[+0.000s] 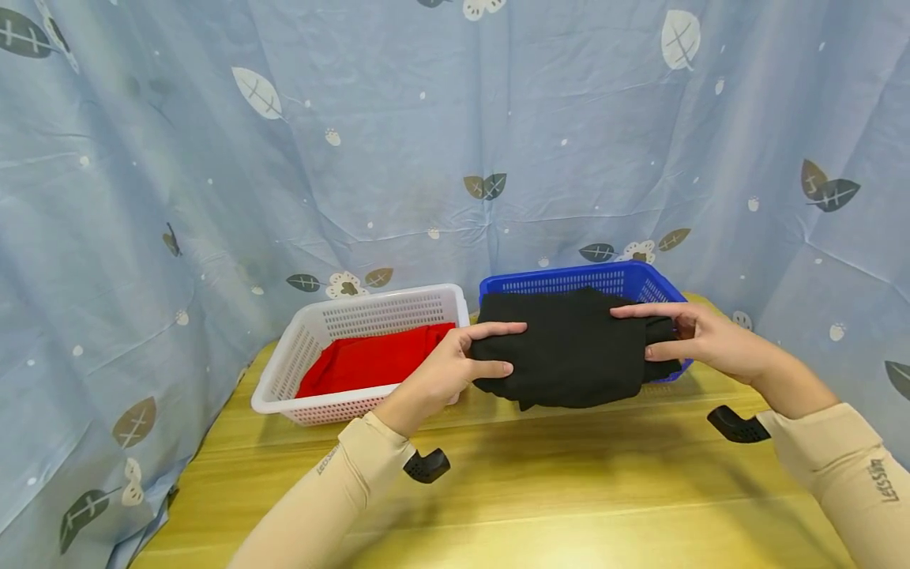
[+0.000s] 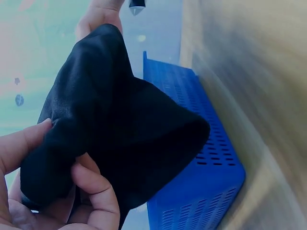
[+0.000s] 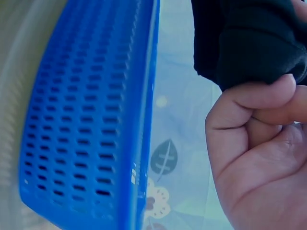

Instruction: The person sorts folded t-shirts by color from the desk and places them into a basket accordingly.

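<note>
A folded black cloth garment (image 1: 569,348) hangs between both hands, in front of and partly over the blue basket (image 1: 554,280). My left hand (image 1: 455,359) pinches its left end between thumb and fingers. At the other end my right hand (image 1: 700,340) grips the cloth the same way. In the left wrist view the garment (image 2: 110,120) droops from the left hand's fingers in loose layers beside the basket. The right wrist view shows the right hand (image 3: 259,143) with its fingers curled against the black fabric (image 3: 259,48). Much of the blue basket's inside is hidden behind the cloth.
To the left stands a white basket (image 1: 284,395) with a folded red cloth (image 1: 377,359) inside, close beside the blue one. Both baskets sit on a yellow wooden table (image 1: 540,490). A pale blue curtain (image 1: 398,158) with leaf patterns hangs behind and at the sides.
</note>
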`<state>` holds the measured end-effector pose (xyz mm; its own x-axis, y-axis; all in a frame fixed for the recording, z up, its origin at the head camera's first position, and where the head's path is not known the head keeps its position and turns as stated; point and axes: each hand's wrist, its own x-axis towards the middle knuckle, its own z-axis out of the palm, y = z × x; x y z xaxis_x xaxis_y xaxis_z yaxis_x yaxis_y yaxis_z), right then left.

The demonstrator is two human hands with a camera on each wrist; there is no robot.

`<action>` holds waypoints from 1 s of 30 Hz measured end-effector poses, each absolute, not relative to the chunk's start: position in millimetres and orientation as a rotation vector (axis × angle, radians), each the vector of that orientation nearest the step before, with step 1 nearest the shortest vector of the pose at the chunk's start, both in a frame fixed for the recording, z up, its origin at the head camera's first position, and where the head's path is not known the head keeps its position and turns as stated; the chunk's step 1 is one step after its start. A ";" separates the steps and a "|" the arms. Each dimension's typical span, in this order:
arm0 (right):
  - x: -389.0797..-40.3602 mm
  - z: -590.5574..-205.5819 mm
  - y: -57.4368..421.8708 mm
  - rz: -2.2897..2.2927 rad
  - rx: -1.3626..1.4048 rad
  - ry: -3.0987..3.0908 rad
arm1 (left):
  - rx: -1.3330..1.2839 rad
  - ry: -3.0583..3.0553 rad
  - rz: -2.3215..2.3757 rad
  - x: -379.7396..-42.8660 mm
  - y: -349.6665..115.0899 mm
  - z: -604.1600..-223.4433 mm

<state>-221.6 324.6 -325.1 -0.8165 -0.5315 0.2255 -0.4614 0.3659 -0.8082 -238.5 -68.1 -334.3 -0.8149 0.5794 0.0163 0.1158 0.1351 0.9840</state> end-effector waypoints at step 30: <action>-278.9 -294.3 357.7 -1.467 -0.557 2.620 | 0.709 2.139 1.888 -303.4 -1.5 -330.7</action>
